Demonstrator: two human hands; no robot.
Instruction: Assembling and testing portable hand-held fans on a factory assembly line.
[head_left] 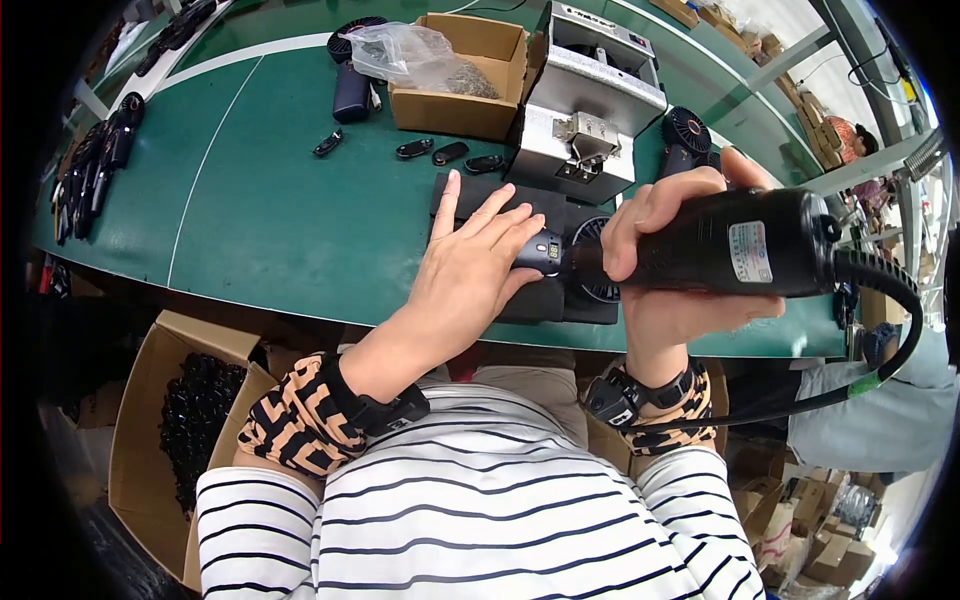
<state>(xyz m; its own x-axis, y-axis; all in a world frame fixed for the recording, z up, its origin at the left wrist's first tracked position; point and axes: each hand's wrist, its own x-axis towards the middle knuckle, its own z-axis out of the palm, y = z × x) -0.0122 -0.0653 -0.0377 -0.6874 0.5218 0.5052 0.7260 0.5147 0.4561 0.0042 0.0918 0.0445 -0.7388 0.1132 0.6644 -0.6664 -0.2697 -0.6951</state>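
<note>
A dark handheld fan (545, 253) lies across a black foam block (530, 308), its small lit display facing up. My left hand (468, 262) rests over the handle, thumb on the near side and index finger on the far side, the other fingers spread over the foam. In my right hand (665, 215) is a thick black corded power tool (700, 240), held level with fingers wrapped round it. Its narrow front end points at the fan's neck, just beside the round grille (598, 260); whether it touches cannot be told. The tool's cable (905, 350) loops down at the right.
Beyond the foam stands a metal machine (585, 110), beside an open cardboard box (455, 115) with a plastic bag. Several small dark parts (450, 153) lie before them. More fans (686, 130) stand at the right. Below left, a carton (150, 400) holds black pieces.
</note>
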